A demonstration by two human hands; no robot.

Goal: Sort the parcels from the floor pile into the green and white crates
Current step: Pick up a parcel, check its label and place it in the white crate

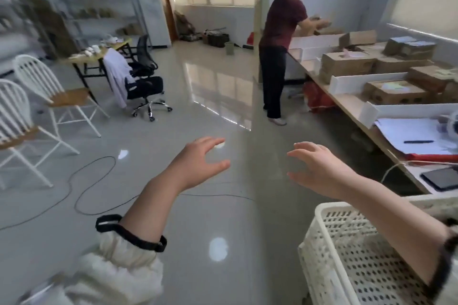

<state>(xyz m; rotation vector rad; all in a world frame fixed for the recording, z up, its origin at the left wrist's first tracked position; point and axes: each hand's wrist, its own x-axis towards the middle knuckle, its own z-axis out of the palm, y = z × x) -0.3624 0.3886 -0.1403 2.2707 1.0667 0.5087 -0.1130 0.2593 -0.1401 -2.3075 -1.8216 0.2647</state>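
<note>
- White crate (347, 267): cream plastic, rectangular, walls pierced with rows of small holes and topped by a smooth rolled rim. It stood at the lower right, close to the person, with the right forearm passing above it.
- Floor (210, 96): glossy grey tile showing bright window reflections.
- Cable (81, 181): thin and black, looped loosely across the floor at left.
- Long table (352, 104): pale wood top along the right wall, sectioned by low white dividers (366, 79).
- Cardboard boxes (347, 64): brown, rectangular and matte, several sitting between the dividers.
- Papers (411, 136): a white stack on the near end of the table, with a dark pen (418, 141) lying on top.
- Chairs (49, 86): two, with white spindle backs and wooden seats, at far left.
- Office chair (146, 74): black mesh on a chrome wheeled base, with a white garment (115, 74) draped over it.
- Second person (280, 39): stood at the far end of the table.
- Left hand (198, 163): raised over the floor with fingers spread and lightly curved, holding and touching nothing; a black strap (133, 231) circled the forearm above a cream sleeve (119, 275).
- Right hand (319, 168): level with the left and well apart from it, fingers likewise loosely spread and empty.
</note>
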